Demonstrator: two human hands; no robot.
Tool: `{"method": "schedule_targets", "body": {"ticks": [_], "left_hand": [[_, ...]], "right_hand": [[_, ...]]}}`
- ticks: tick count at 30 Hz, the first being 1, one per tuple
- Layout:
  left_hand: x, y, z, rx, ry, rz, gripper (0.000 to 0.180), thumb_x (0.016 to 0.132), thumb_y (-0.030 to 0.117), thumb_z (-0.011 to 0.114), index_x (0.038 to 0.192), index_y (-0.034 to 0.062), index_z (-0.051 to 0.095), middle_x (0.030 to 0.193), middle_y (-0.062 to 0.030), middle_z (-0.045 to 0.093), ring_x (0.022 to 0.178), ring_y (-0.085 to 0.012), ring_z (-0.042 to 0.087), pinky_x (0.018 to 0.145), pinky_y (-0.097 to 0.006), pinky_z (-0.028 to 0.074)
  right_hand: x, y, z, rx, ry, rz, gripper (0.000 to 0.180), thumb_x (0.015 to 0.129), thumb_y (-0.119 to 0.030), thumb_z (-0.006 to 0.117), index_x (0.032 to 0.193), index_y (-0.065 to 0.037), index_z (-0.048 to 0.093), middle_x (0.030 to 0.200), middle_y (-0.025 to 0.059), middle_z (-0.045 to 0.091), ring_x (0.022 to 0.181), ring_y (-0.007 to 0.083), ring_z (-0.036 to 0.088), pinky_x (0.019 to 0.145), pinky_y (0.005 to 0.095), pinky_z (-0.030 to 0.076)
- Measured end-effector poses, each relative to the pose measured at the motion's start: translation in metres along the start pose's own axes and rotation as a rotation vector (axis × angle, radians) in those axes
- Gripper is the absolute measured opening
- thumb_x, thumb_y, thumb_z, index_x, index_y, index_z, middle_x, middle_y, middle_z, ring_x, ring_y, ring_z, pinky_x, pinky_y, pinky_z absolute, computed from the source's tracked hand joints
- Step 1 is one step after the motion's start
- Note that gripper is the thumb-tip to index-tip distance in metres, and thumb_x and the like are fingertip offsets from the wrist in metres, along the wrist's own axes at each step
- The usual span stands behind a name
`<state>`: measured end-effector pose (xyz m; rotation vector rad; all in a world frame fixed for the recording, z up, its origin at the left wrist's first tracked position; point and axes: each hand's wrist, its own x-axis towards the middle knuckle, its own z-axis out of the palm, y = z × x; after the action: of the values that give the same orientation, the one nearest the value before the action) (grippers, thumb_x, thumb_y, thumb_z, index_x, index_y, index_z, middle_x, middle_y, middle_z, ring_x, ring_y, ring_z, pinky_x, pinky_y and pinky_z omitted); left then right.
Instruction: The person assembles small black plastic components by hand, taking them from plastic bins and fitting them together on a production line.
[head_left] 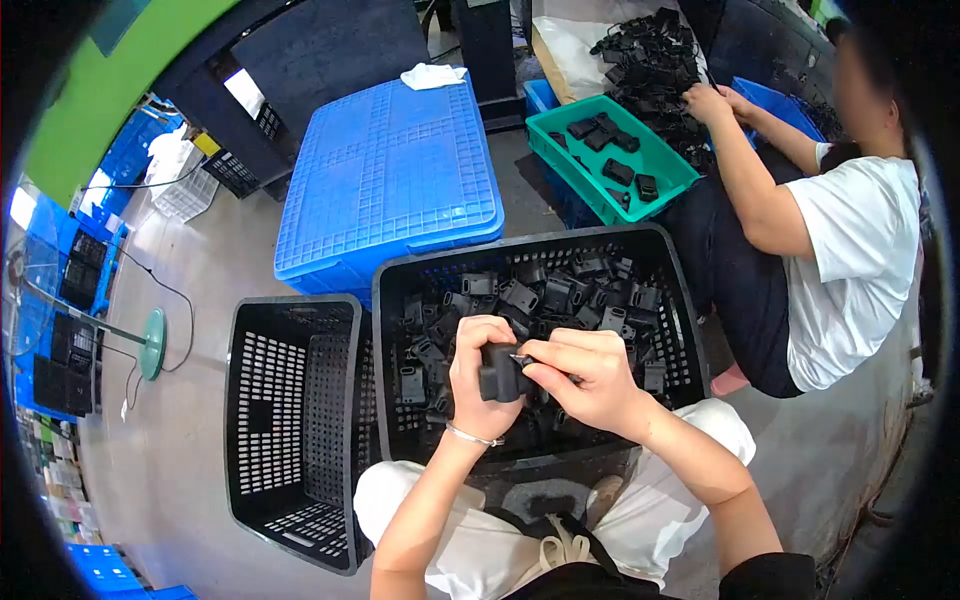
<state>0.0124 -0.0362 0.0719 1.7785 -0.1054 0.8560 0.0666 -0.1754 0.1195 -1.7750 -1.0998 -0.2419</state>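
Note:
My left hand (pixel 470 362) is closed around a black moulded plastic part (pixel 499 376) with a rounded body. In my right hand (pixel 592 368) is a thin tool (pixel 521 358) with a bright metal tip, pinched between thumb and fingers. Its tip meets the upper right side of the part; most of the tool is hidden by my fingers, so I cannot tell its exact kind. Both hands are above a large black crate (pixel 530 243) between my knees. Many similar black plastic parts (pixel 520 296) lie heaped inside it.
A second black slatted crate (pixel 305 400) stands at left. Beyond are a blue lidded bin (pixel 395 165) and a green tray (pixel 655 208) of black parts. At right, a co-worker (pixel 850 220) reaches toward a black pile (pixel 655 70). A green-based stand (pixel 152 343) is far left.

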Motion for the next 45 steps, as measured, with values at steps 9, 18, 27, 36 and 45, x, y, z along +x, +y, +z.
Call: {"method": "schedule_targets", "body": {"ticks": [9, 18, 27, 36, 45], "left_hand": [[-0.003, -0.001, -0.004, 0.065, -0.086, 0.020, 0.035, 0.077, 0.006, 0.069, 0.098, 0.0060, 0.041, 0.093, -0.0086, 0.050, 0.082, -0.0173, 0.050, 0.077, -0.030, 0.044], [0.000, 0.010, 0.012, 0.053, -0.089, -0.131, 0.040, 0.070, 0.008, 0.073, 0.101, 0.0048, 0.047, 0.093, -0.0112, 0.053, 0.086, -0.0278, 0.054, 0.078, -0.035, 0.045], [-0.035, -0.031, 0.024, 0.505, -0.661, -0.343, 0.028, 0.074, 0.031, 0.062, 0.093, 0.0115, 0.064, 0.091, -0.0157, 0.063, 0.092, -0.0370, 0.058, 0.080, -0.046, 0.048], [-0.056, -0.033, 0.019, 0.917, -0.652, -0.322, 0.053, 0.089, 0.049, 0.050, 0.126, 0.0113, 0.048, 0.136, -0.0158, 0.036, 0.132, -0.0373, 0.027, 0.098, -0.072, 0.020], [-0.064, -0.046, 0.032, 0.836, -0.878, -0.297, 0.047, 0.086, 0.033, 0.061, 0.124, 0.0090, 0.050, 0.130, -0.0146, 0.042, 0.128, -0.0328, 0.034, 0.100, -0.063, 0.030]], "right_hand": [[0.007, 0.001, -0.016, -0.073, -0.136, -0.127, 0.016, 0.075, -0.013, 0.073, 0.086, -0.004, 0.069, 0.059, 0.0057, 0.052, 0.046, 0.0196, 0.051, 0.042, 0.0304, 0.037], [0.009, 0.014, -0.022, 0.095, -0.097, 0.097, 0.012, 0.080, -0.012, 0.067, 0.086, -0.002, 0.067, 0.071, 0.0116, 0.062, 0.057, 0.0252, 0.060, 0.054, 0.0321, 0.048], [0.055, 0.294, -0.069, -0.698, 0.118, 0.691, 0.020, 0.080, -0.016, 0.055, 0.093, -0.006, 0.066, 0.092, 0.0193, 0.067, 0.091, 0.0407, 0.063, 0.077, 0.0493, 0.050], [0.068, 0.392, -0.071, -1.014, -0.184, 0.803, 0.022, 0.086, -0.015, 0.052, 0.104, -0.011, 0.064, 0.107, 0.0178, 0.065, 0.102, 0.0357, 0.062, 0.084, 0.0475, 0.051], [0.064, 0.421, -0.066, -0.928, -0.428, 0.977, 0.025, 0.084, -0.012, 0.057, 0.108, -0.006, 0.057, 0.116, 0.0187, 0.059, 0.109, 0.0351, 0.058, 0.089, 0.0457, 0.049]]}}
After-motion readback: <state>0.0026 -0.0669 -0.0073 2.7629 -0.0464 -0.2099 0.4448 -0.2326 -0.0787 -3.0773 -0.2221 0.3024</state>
